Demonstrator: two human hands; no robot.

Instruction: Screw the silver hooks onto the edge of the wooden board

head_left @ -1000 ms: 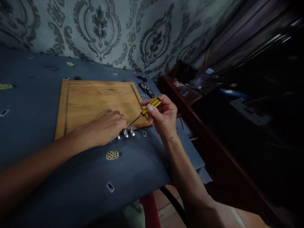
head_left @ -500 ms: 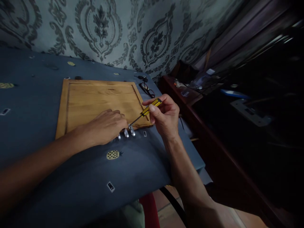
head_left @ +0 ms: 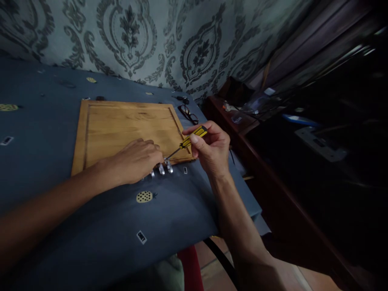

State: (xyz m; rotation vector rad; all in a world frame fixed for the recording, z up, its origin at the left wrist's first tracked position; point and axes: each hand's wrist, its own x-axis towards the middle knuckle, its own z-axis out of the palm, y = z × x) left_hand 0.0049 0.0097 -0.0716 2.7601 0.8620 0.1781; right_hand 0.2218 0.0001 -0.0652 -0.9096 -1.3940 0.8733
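A wooden panel (head_left: 130, 125) with a raised border lies on the blue patterned cloth. At its near edge sit several shiny metal hooks (head_left: 169, 167) that look like one hook rack. My left hand (head_left: 138, 159) is closed over the left part of the rack, its fingertips hidden. Between the thumb and fingers of my right hand (head_left: 212, 147) is a screwdriver (head_left: 194, 136) with a yellow and black handle. Its shaft slants down to the left, and the tip meets the rack near the rightmost hook. A screw head there is too small to make out.
Eyeglasses (head_left: 188, 114) and a dark keyring-like item (head_left: 182, 99) lie beyond the panel's right corner. A small dark object (head_left: 100, 98) is behind the panel. To the right, a dark red cabinet (head_left: 221, 109) carries a clear plastic bottle (head_left: 257, 103). A patterned curtain (head_left: 130, 36) hangs behind.
Almost nothing differs. Both hands keep their places, with the screwdriver tip still at the hook rack; the whole view has shifted very slightly.
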